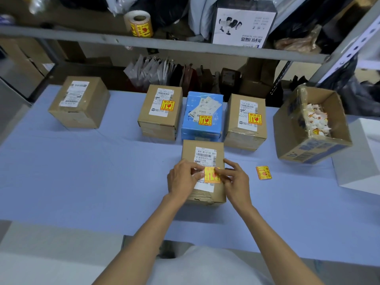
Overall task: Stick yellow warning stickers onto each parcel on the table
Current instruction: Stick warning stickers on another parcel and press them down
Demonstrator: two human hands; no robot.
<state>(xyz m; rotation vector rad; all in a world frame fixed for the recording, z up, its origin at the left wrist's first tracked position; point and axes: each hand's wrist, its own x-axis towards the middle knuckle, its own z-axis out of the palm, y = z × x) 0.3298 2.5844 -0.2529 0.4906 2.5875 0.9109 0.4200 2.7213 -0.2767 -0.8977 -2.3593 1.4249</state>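
A small brown parcel (205, 153) lies in front of me on the blue table (82, 171). My left hand (183, 177) and my right hand (234, 179) both pinch a yellow warning sticker (211, 174) over the parcel's white label. Behind stand three parcels that carry yellow stickers: a brown one (160, 114), a blue one (202, 116) and another brown one (245, 122). A brown parcel (79, 101) at the far left bears only a white label. One loose yellow sticker (263, 173) lies on the table to the right.
An open cardboard box (312, 128) holding peeled backing scraps sits at the right, beside a white box (362, 157). A sticker roll (139, 23) stands on the grey shelf (164, 44) above the table. Bags and boxes fill the shelf space behind.
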